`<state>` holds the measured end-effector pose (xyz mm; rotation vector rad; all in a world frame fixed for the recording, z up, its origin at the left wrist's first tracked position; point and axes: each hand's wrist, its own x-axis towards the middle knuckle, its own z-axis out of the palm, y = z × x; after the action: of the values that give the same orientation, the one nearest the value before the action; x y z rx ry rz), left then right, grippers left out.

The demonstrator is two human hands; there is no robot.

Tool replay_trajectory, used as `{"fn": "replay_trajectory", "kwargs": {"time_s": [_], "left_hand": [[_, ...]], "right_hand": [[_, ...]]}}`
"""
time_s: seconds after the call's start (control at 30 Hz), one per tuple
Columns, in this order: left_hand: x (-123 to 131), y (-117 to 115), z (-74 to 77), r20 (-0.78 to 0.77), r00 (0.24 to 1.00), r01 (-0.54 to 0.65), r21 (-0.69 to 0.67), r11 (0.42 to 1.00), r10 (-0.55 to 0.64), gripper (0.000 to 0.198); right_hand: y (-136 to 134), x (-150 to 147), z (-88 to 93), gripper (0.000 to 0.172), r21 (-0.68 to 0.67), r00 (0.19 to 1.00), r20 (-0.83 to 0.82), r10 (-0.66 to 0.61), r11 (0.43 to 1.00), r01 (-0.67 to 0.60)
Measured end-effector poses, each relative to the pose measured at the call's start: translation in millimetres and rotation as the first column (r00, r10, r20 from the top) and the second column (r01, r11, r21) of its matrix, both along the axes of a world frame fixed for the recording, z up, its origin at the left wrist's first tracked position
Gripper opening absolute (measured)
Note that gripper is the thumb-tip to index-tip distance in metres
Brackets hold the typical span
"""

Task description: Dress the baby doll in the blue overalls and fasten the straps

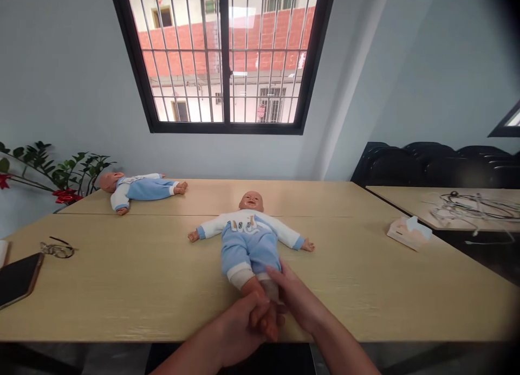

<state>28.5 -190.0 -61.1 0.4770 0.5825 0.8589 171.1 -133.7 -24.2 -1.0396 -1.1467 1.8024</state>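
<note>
A baby doll [248,234] in a white top and blue trousers lies on its back in the middle of the wooden table [122,288], arms spread, feet toward me. My left hand [239,323] is wrapped round one of its feet at the near table edge. My right hand [294,296] lies over the other lower leg, fingers closed round the ankle. A second doll [140,188] in the same clothes lies on its side at the far left of the table, out of reach of both hands.
A dark phone [18,280] and a pair of glasses [57,249] lie at the left. A tissue pack [409,231] sits at the right. A potted plant [57,174] stands far left; a side table with cables [475,207] and black chairs [430,163] stand right.
</note>
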Motion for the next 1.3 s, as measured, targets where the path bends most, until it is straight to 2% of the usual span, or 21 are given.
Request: {"fn": "replay_trajectory", "kwargs": {"time_s": [0.1,0.2,0.3,0.37,0.43,0.6,0.7,0.77,0.83,0.9,0.97,1.03,1.1,1.17,1.23,1.3], "left_hand": [[-5,9,-6.9,-0.104,0.993,0.069,0.124,0.99,-0.056,0.044],[-27,12,-7.3,-0.3,0.954,0.078,0.155,0.985,-0.029,0.044],[-57,6,-3.5,-0.523,0.852,0.071,0.167,0.983,0.027,0.031],[-72,-3,-0.8,-0.645,0.761,0.083,0.2,0.976,0.068,0.031],[-78,-14,0.5,-0.711,0.697,0.122,0.251,0.96,0.097,0.041],[-70,-36,-5.4,-0.759,0.636,0.148,0.297,0.943,0.138,0.051],[-69,-36,-11.2,-0.854,0.473,0.163,0.326,0.931,0.216,0.054],[-70,-34,-13.3,-0.89,0.356,0.195,0.37,0.909,0.286,0.063],[-73,-31,-13.9,-0.913,0.28,0.229,0.362,0.904,0.295,0.072],[-75,-31,-13.3,-0.931,0.244,0.256,0.332,0.908,0.271,0.077],[-80,-32,-11.9,-0.927,0.266,0.269,0.335,0.903,0.265,0.077],[-91,-32,-9.4,-0.894,0.348,0.24,0.376,0.895,0.282,0.077],[-108,-24,-6.1,-0.839,0.426,0.174,0.444,0.879,0.34,0.074],[-126,-1,-2.3,-0.807,0.422,0.112,0.498,0.86,0.413,0.062],[-139,37,0.5,-0.826,0.319,0.093,0.515,0.852,0.464,0.046],[-144,85,0.9,-0.801,0.157,0.113,0.595,0.796,0.577,0.037]], "right_hand": [[2,3,3.3,0.076,0.148,0.977,0.173,-0.127,0.984,0.102],[14,13,0.4,0.071,0.3,0.948,0.228,-0.22,0.943,0.146],[23,27,-7.3,0.069,0.382,0.907,0.326,-0.268,0.915,0.133],[23,32,-15.3,0.071,0.427,0.868,0.394,-0.301,0.897,0.117],[20,33,-24.7,0.074,0.463,0.828,0.449,-0.337,0.88,0.107],[10,23,-43.2,0.078,0.542,0.751,0.525,-0.399,0.838,0.066],[5,18,-49.4,0.078,0.551,0.726,0.567,-0.389,0.834,0.016],[1,17,-53.8,0.08,0.575,0.681,0.598,-0.422,0.818,0.002],[-2,18,-58.2,0.079,0.646,0.617,0.608,-0.5,0.763,-0.018],[-6,19,-60.7,0.075,0.74,0.55,0.589,-0.592,0.669,-0.072],[-10,21,-59.0,0.069,0.802,0.514,0.566,-0.644,0.575,-0.162],[-11,23,-51.7,0.061,0.82,0.523,0.562,-0.641,0.515,-0.25],[-6,22,-38.0,0.052,0.81,0.559,0.579,-0.593,0.497,-0.312],[10,15,-18.5,0.041,0.792,0.601,0.599,-0.529,0.5,-0.35],[37,-1,3.7,0.031,0.777,0.643,0.614,-0.457,0.491,-0.394],[74,-25,23.4,0.029,0.759,0.649,0.643,-0.407,0.452,-0.469]]}}
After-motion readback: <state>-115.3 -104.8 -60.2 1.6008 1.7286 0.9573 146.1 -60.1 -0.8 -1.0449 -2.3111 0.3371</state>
